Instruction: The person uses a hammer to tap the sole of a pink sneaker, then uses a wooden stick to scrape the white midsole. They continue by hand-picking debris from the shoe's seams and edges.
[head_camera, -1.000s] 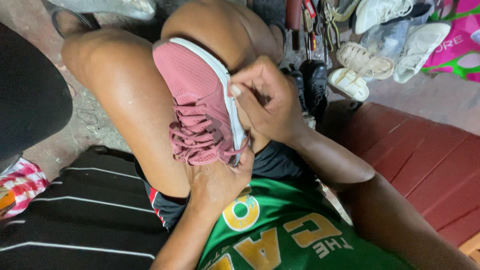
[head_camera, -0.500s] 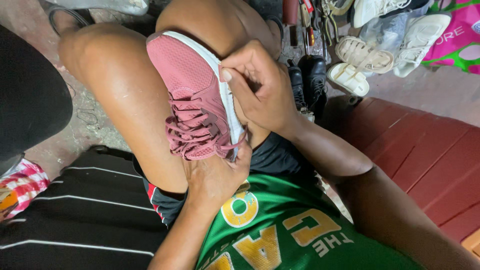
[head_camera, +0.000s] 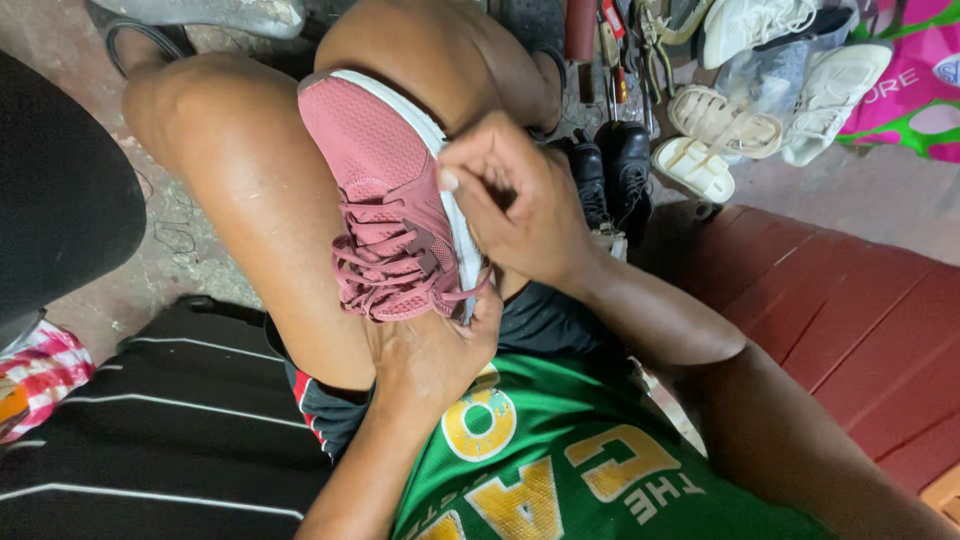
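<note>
The pink sneaker (head_camera: 385, 205) sits a touch lower and further left in view than half a second ago, toe tipped up toward the top of the picture, laces facing the camera, wedged between the person's two bare knees. The right hand (head_camera: 520, 205) has slid along the white sole edge; where the thumb was pressed flat on the rim a moment back, the fingertips (head_camera: 452, 180) are now bunched together, pinching at the seam between pink upper and white sole. The left hand (head_camera: 430, 350) stays cupped under the heel end, fingers closed round it, steadying the shoe against the thigh. What, if anything, is pinched between the right fingertips is too small to tell.

On to containers: a clear plastic bag (head_camera: 765, 75) lies at the upper right with a white sneaker (head_camera: 835, 90) resting against it; what is inside it cannot be made out. A pink and green bag (head_camera: 915, 85) lies at the far right edge, its contents hidden.

The floor (head_camera: 60, 30) is bare, rough concrete, with a loose dark thread (head_camera: 175, 225) lying on it beside the left knee. A pair of black shoes (head_camera: 610, 175) stands just beyond the right hand, cream sandals (head_camera: 705, 140) next to them, and red-handled tools (head_camera: 600, 30) at the top. A red wooden bench (head_camera: 840, 320) runs along the right, and a black striped bag (head_camera: 170, 420) fills the lower left.
</note>
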